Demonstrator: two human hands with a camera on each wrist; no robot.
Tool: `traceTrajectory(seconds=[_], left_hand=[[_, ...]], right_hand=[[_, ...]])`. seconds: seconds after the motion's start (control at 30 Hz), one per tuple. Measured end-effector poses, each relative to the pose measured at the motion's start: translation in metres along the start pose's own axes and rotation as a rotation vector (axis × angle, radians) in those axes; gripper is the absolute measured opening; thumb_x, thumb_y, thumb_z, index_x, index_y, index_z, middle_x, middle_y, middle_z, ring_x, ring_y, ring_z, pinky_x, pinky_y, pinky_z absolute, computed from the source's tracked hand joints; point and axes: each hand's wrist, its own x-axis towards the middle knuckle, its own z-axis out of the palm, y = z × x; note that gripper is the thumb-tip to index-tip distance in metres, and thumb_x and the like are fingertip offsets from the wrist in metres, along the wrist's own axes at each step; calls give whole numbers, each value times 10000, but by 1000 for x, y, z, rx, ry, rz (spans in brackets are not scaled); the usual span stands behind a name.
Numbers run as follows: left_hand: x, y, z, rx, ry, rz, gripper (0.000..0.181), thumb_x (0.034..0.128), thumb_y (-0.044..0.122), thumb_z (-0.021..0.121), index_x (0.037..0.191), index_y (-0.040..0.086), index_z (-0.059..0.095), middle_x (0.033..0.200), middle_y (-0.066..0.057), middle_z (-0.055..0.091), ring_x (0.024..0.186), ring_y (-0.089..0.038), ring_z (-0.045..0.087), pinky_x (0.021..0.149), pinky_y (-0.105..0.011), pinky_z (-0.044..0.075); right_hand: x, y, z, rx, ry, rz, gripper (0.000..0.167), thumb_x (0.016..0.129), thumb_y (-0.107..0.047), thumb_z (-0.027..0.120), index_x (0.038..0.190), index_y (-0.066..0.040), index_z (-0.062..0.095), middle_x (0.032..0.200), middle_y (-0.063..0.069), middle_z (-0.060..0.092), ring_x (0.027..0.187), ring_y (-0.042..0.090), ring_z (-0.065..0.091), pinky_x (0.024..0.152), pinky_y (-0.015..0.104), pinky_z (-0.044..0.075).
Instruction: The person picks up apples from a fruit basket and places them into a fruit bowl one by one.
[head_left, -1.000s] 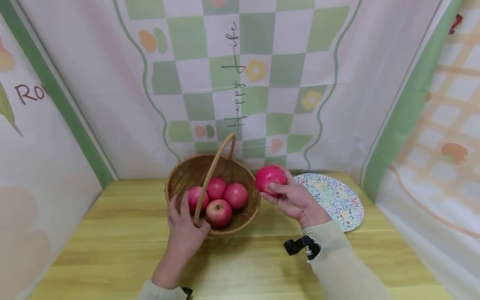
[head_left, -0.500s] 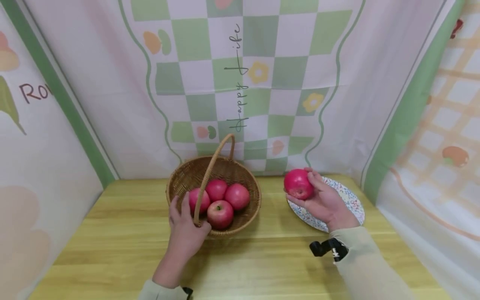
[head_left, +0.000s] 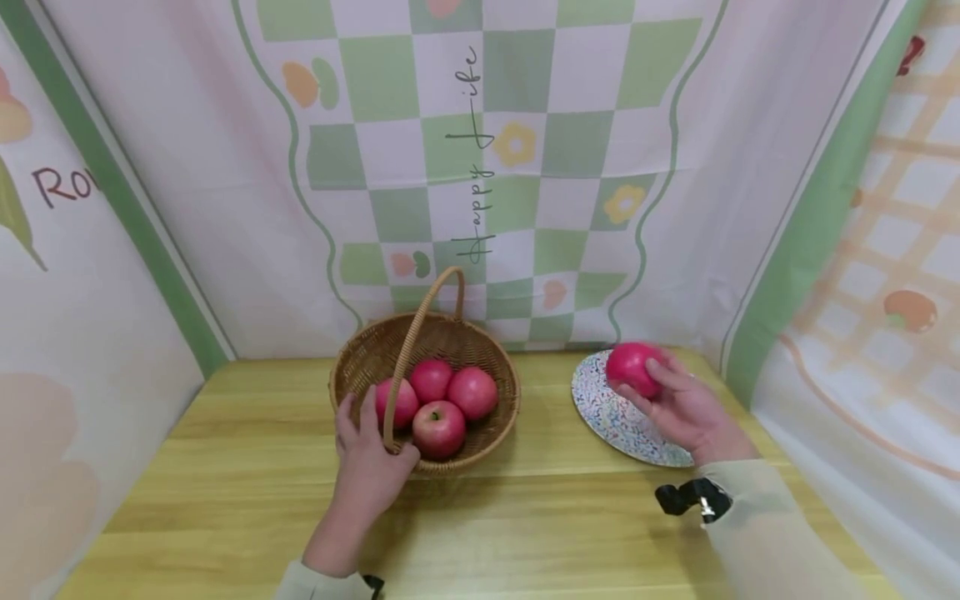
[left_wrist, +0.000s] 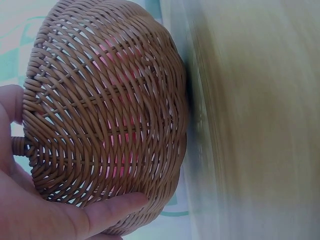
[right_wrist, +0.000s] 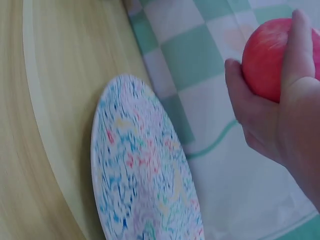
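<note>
A wicker basket [head_left: 498, 433] with an arched handle holds several red apples [head_left: 438, 429]. The left hand [head_left: 369, 475] grips its near left rim by the handle's base; in the left wrist view the thumb lies along the woven side [left_wrist: 110, 115]. Above the speckled plate [head_left: 600, 412] the right hand [head_left: 686, 408] holds one red apple [head_left: 633, 369] between thumb and fingers. The right wrist view shows this apple [right_wrist: 267, 57] in the hand [right_wrist: 290, 110], apart from the plate [right_wrist: 145, 170].
The wooden table [head_left: 480, 533] runs up to a checkered, printed cloth [head_left: 517, 208] at the back. More cloth hangs on the left and right sides. Basket and plate stand apart near the back edge, with bare wood between them.
The right hand has carried its apple rightward from beside the basket's right rim to over the plate. The left hand has stayed on the basket's rim.
</note>
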Motion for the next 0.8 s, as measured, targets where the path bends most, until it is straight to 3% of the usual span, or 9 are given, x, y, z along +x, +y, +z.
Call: traceTrajectory(seconds=[0.2,0.37,0.5,0.63,0.8], left_hand=[[1,-1,0,-6,-6,-2,986,787,174,689,1604,159,138,1602,-176,-57,1415,-499,82,883,-638,445],[1,-2,0,-8,-5,1,981,789,172,688,1604,158,141,1601,-179,-56,1414,-500,79,884,-633,446],[1,-1,-1,-9,-6,-3,978,792,178,690,1604,158,145,1601,-181,-56,1416,-501,78,892,-642,440],[1,0,-1,-11,-9,-5,979,793,177,693,1604,155,145,1602,-181,-57,1415,-505,78,898,-652,432],[0,1,-2,-12,-7,-1,976,788,170,691,1602,150,152,1601,-181,-52,1411,-513,86,894,-653,433]], right_hand=[[-2,-10,-18,-5,75,-38,458,1000,42,473,1348,-253,516,1455,77,89,1097,384,596,1030,346,386],[-3,-16,-25,-71,117,-47,455,999,3,503,1367,-264,520,1433,66,136,1093,300,592,962,274,453],[1,-21,-27,-84,195,-49,467,981,-9,551,1351,-292,523,1418,43,191,1184,236,508,950,250,456],[10,-25,-30,-71,292,-37,556,946,37,593,1360,-322,497,1408,32,196,1272,279,370,1018,312,408],[23,-27,-34,-114,298,-11,657,949,51,581,1460,-303,371,1442,95,200,1382,332,282,1048,360,380]])
